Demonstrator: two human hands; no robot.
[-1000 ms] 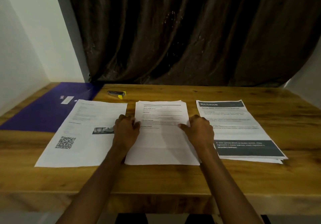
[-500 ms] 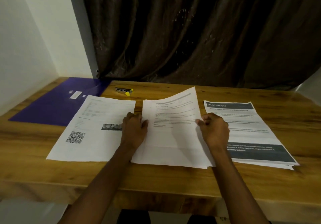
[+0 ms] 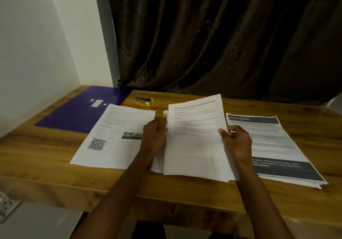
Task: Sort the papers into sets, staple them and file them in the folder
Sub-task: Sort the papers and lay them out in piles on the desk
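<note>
Two hands are gripping the middle stack of papers [image 3: 194, 146]: the left hand [image 3: 154, 136] is pinching its left edge, the right hand [image 3: 236, 140] is clamping its right edge, tilting the far end up off the wooden table [image 3: 55, 155]. Thin and floppy, the sheets are likely needing edge holds like these. Flanking sets are lying left [image 3: 114, 136] and right [image 3: 273, 146]; stapler [image 3: 144, 100] and purple folder [image 3: 77, 112] are waiting farther left.
</note>
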